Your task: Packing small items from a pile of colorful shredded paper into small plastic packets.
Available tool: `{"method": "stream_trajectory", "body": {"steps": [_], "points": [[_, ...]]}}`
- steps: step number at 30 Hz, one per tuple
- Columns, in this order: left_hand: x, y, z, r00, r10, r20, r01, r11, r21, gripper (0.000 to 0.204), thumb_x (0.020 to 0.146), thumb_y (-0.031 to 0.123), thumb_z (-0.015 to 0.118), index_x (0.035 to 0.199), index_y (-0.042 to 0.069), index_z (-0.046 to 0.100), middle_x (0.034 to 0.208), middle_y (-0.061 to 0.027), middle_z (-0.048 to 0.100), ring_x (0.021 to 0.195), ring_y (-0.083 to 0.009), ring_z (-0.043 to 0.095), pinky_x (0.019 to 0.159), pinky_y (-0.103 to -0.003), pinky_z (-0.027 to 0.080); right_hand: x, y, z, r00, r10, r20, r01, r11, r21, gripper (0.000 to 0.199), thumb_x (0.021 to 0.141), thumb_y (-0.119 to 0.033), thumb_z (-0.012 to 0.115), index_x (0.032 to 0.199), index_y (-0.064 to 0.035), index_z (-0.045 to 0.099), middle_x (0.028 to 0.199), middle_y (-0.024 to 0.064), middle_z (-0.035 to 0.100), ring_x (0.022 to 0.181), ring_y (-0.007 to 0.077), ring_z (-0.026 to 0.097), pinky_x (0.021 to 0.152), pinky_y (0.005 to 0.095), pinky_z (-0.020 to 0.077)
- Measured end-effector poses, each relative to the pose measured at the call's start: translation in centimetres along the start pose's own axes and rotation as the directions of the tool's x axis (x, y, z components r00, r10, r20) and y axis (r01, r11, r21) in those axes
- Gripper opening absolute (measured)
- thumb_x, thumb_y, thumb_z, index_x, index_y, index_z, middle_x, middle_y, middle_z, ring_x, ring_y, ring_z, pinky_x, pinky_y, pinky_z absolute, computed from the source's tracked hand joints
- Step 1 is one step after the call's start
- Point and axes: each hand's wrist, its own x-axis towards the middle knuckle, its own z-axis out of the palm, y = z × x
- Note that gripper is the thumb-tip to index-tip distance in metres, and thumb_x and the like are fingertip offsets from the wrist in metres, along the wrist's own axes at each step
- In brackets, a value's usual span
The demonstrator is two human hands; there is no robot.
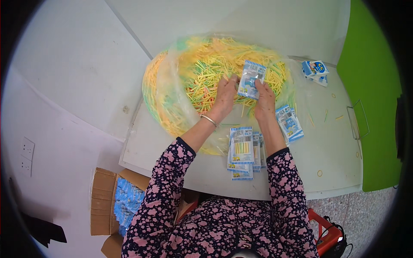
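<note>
My right hand (264, 99) holds a small blue-and-white packet (251, 78) upright above a big clear bag of yellow, green and orange sticks (202, 73). My left hand (226, 94), with a metal bangle on the wrist, pinches a few sticks next to the packet's left edge. A stack of filled packets (243, 150) lies on the white table (327, 142) between my forearms. Several empty packets (291, 124) lie just right of my right wrist.
More packets (315, 71) sit at the table's far right. Loose sticks and rubber bands are scattered on the table's right side. A cardboard box of blue packets (124, 202) stands on the floor at lower left. A green surface (374, 86) borders the right.
</note>
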Motion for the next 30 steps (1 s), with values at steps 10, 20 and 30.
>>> {"method": "stream_trajectory", "body": {"steps": [10, 20, 30], "points": [[1.0, 7.5, 0.3, 0.979, 0.009, 0.203, 0.027, 0.984, -0.174, 0.028, 0.096, 0.026, 0.042, 0.088, 0.002, 0.052, 0.093, -0.0136, 0.059, 0.092, -0.0260, 0.061, 0.075, -0.033, 0.047, -1.3, -5.9, -1.6, 0.907, 0.241, 0.345, 0.077, 0.711, -0.699, 0.020, 0.085, -0.020, 0.062, 0.088, -0.0015, 0.066, 0.075, -0.0042, 0.061, 0.066, 0.0004, 0.049, 0.061, 0.0161, 0.0373], [-1.5, 7.1, 2.5, 0.951, -0.019, 0.308, 0.052, 0.994, -0.099, 0.036, 0.096, 0.031, 0.041, 0.086, 0.000, 0.055, 0.089, -0.0112, 0.059, 0.091, -0.0228, 0.061, 0.076, -0.033, 0.047, -2.8, -6.7, -2.0, 0.877, 0.315, 0.363, 0.005, 0.749, -0.662, 0.025, 0.085, -0.021, 0.063, 0.097, 0.0003, 0.067, 0.081, -0.0009, 0.064, 0.071, 0.0029, 0.053, 0.065, 0.0176, 0.0410], [-3.5, 5.7, 1.9, 0.921, -0.061, 0.386, -0.030, 0.974, 0.225, 0.042, 0.095, 0.038, 0.042, 0.107, 0.000, 0.056, 0.105, -0.0083, 0.059, 0.096, -0.0131, 0.054, 0.084, -0.028, 0.044, -3.6, -7.2, -2.2, 0.878, 0.323, 0.355, -0.004, 0.744, -0.668, 0.024, 0.085, -0.019, 0.062, 0.098, 0.0000, 0.067, 0.084, -0.0005, 0.065, 0.075, 0.0037, 0.055, 0.069, 0.0183, 0.0423]]}}
